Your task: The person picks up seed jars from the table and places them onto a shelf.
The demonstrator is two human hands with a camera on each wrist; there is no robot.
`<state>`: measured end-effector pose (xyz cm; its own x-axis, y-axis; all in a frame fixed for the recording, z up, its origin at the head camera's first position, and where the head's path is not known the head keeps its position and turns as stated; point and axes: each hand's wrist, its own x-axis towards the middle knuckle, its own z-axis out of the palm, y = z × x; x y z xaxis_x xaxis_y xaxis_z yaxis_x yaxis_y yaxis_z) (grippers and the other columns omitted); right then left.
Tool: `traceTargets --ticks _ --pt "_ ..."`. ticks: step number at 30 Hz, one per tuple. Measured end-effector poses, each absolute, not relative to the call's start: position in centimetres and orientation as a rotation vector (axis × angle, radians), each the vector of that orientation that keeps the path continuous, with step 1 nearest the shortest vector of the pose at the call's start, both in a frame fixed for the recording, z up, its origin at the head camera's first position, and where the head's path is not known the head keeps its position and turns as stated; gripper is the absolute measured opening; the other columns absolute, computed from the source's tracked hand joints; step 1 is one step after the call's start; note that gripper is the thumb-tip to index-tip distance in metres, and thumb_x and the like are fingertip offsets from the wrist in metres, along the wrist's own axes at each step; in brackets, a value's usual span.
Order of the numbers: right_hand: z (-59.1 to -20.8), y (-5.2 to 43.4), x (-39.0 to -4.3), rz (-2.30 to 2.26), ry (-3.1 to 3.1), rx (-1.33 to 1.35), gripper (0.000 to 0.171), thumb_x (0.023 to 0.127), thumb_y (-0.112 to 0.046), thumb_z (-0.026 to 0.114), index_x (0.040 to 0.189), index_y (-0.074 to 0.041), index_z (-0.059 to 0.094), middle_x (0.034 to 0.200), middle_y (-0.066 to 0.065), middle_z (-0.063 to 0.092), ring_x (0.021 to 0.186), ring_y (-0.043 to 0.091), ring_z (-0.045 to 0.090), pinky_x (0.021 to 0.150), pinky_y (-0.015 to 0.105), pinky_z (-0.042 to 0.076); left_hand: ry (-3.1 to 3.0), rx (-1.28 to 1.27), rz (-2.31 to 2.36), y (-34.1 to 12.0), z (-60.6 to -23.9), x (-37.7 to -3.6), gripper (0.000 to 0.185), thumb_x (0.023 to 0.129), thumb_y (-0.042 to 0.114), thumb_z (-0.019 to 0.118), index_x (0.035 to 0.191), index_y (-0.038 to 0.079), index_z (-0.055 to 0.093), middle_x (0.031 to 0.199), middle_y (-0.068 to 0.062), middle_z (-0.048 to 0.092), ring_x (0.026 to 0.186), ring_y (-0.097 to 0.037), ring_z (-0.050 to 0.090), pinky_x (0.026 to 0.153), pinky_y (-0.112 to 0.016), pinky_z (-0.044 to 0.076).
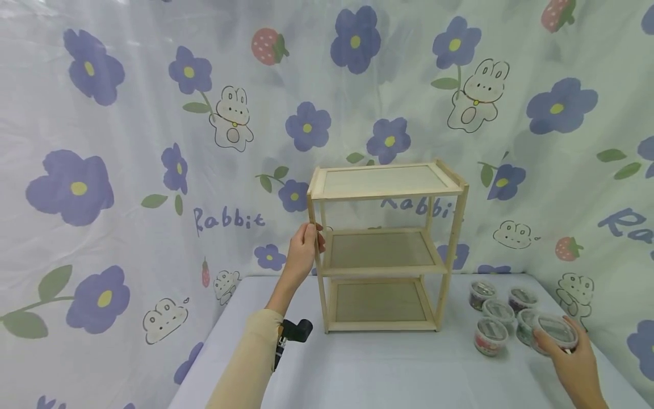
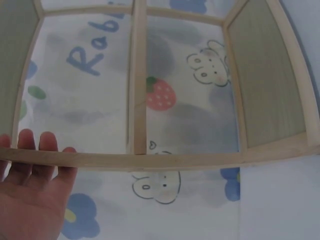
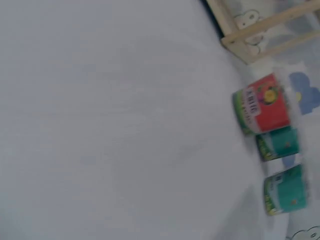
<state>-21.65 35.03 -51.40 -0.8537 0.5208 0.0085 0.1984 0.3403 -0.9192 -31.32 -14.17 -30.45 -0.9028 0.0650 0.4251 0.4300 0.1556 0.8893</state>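
Note:
A three-tier wooden shelf rack stands upright on the table, and my left hand grips its left front post. In the left wrist view, the fingers curl round the post. At the right, my right hand holds a clear-lidded plastic tub, thumb on one side and fingers on the other. Just beyond it are several similar tubs, among them a red-labelled tub at the front. The right wrist view shows this red-labelled tub and a teal-labelled tub; my right hand is outside that view.
A white cloth covers the table. Behind and beside it hangs a curtain printed with flowers, rabbits and strawberries. More lidded tubs, such as a dark-filled tub, stand between the rack and the table's right edge.

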Motion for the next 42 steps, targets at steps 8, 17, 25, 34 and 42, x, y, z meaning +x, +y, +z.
traceTargets --ticks 8,17,25,34,42 --pt "-47.9 34.6 -23.4 1.442 -2.294 -0.324 0.083 0.101 -0.038 0.056 0.159 -0.008 0.004 0.155 0.028 0.02 0.132 0.004 0.034 0.084 -0.004 0.028 -2.152 -0.454 -1.81 -14.2 -30.4 -31.4 0.033 0.11 0.019 0.031 0.111 -0.005 0.054 0.099 -0.041 0.053 0.091 -0.056 0.054 0.09 -0.059 0.049" --pt "-42.2 32.7 -25.4 1.391 -2.311 -0.046 0.068 0.104 -0.035 0.049 0.159 -0.014 0.014 0.147 0.028 0.03 0.106 -0.009 0.038 0.074 0.003 0.035 -2.135 -0.462 -1.799 -14.3 -32.3 -33.8 0.037 0.11 0.025 0.031 0.113 -0.003 0.055 0.094 -0.035 0.055 0.087 -0.051 0.057 0.087 -0.056 0.051" --pt "-35.6 30.0 -27.4 1.435 -2.208 0.073 0.068 0.104 -0.032 0.05 0.157 -0.008 0.016 0.137 0.01 0.042 0.11 -0.002 0.044 0.078 0.002 0.039 -2.139 -0.433 -1.72 -14.5 -33.0 -34.4 0.039 0.11 0.033 0.033 0.111 0.003 0.057 0.09 -0.024 0.059 0.079 -0.035 0.06 0.08 -0.041 0.053" --pt "-28.1 27.3 -29.8 1.595 -1.949 0.152 0.066 0.099 -0.03 0.056 0.155 -0.012 0.024 0.128 -0.007 0.043 0.116 0.007 0.045 0.086 0.006 0.043 -2.146 -0.419 -1.688 -14.5 -33.1 -34.2 0.039 0.11 0.033 0.03 0.11 0.005 0.057 0.089 -0.025 0.057 0.077 -0.032 0.058 0.079 -0.038 0.053" --pt "-22.6 24.9 -31.9 1.596 -1.85 0.221 0.066 0.095 -0.027 0.057 0.153 -0.011 0.029 0.129 -0.003 0.045 0.113 0.01 0.046 0.087 0.012 0.042 -2.122 -0.415 -1.694 -14.2 -33.3 -34.1 0.037 0.11 0.031 0.031 0.109 0.005 0.057 0.087 -0.023 0.057 0.075 -0.031 0.057 0.077 -0.036 0.052"
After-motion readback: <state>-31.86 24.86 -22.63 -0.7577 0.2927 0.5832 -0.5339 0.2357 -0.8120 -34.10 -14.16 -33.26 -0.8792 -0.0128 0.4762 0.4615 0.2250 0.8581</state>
